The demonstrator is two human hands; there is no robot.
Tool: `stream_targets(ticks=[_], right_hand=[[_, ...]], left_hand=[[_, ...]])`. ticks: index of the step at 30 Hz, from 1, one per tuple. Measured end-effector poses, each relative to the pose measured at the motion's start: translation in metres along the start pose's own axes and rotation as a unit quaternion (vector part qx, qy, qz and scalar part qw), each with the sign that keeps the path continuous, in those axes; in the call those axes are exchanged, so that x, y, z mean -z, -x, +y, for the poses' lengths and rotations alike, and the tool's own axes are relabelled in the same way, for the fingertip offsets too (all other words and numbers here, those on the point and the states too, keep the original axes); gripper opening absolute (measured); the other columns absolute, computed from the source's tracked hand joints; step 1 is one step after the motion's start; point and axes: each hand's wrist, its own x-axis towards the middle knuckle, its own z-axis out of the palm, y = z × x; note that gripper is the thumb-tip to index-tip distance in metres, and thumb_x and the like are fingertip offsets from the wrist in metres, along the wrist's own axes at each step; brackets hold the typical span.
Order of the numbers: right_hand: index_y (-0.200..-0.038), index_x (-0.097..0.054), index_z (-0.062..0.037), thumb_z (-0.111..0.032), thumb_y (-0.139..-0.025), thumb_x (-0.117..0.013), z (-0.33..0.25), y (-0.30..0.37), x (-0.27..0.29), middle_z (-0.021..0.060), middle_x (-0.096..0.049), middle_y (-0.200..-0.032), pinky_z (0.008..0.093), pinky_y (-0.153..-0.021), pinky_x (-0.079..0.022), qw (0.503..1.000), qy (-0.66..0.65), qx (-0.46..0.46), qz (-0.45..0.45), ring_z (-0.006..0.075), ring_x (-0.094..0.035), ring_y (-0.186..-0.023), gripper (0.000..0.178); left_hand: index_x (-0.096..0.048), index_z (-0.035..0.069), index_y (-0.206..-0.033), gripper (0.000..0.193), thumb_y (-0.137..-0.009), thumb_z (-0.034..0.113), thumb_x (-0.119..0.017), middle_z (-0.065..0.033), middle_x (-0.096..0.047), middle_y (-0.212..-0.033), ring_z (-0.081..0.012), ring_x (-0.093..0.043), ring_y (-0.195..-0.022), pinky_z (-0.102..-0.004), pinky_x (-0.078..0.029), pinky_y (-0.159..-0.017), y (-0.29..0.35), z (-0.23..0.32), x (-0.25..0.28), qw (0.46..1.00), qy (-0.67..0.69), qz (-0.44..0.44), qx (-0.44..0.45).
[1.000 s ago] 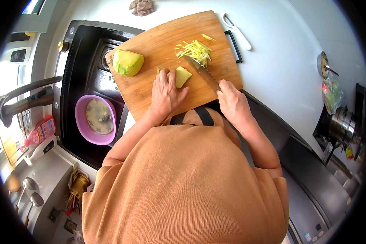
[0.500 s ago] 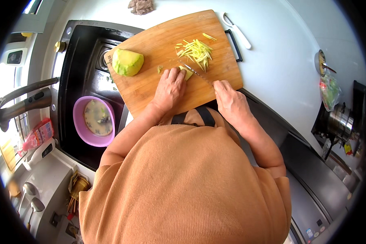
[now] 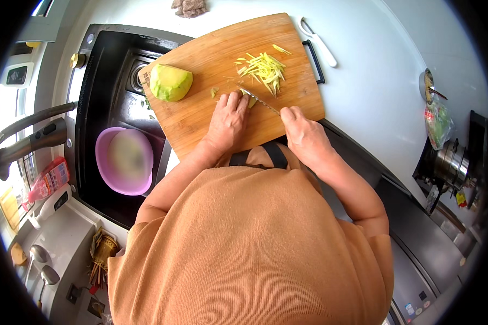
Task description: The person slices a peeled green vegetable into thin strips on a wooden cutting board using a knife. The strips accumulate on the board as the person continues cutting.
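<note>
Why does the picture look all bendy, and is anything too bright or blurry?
Head view: the wide lens bows straight edges, like the black sink's, inside a dark rim; head view: the window at the left glares white; head view: the stuff inside the purple bowl is smeary, while the cutting board looks clearer.

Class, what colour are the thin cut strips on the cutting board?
The cut strips are pale yellow-green, seen best in the head view.

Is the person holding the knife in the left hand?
No, the right hand grips the knife, while the left hand is beside its blade, over the wooden board.
</note>
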Motion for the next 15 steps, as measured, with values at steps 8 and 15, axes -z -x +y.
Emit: stream_targets(ticks=[8, 15], right_hand=[[-0.097, -0.042, -0.0028, 0.003, -0.083, -0.05, -0.004, -0.011, -0.017, 0.0167, -0.055, -0.09, 0.0433, -0.059, -0.055, 0.997, -0.024, -0.009, 0.069, 0.0369, -0.064, -0.071, 0.017], [-0.099, -0.043, -0.0035, 0.005, -0.08, -0.052, -0.005, -0.004, -0.007, 0.0162, -0.054, -0.089, 0.0456, -0.062, -0.054, 0.998, -0.034, 0.003, 0.058, 0.0377, -0.062, -0.072, 0.023]], left_hand=[[-0.056, -0.003, -0.112, 0.033, -0.08, 0.004, -0.06, -0.0171, -0.055, -0.107, -0.0323, -0.049, -0.095, -0.0386, -0.042, -0.086, 0.004, -0.001, -0.008, 0.997, 0.06, 0.043, 0.036], [-0.053, -0.002, -0.113, 0.036, -0.078, 0.002, -0.061, -0.019, -0.052, -0.106, -0.0344, -0.049, -0.094, -0.0406, -0.043, -0.085, 0.003, -0.003, -0.009, 0.996, 0.074, 0.032, 0.04]])
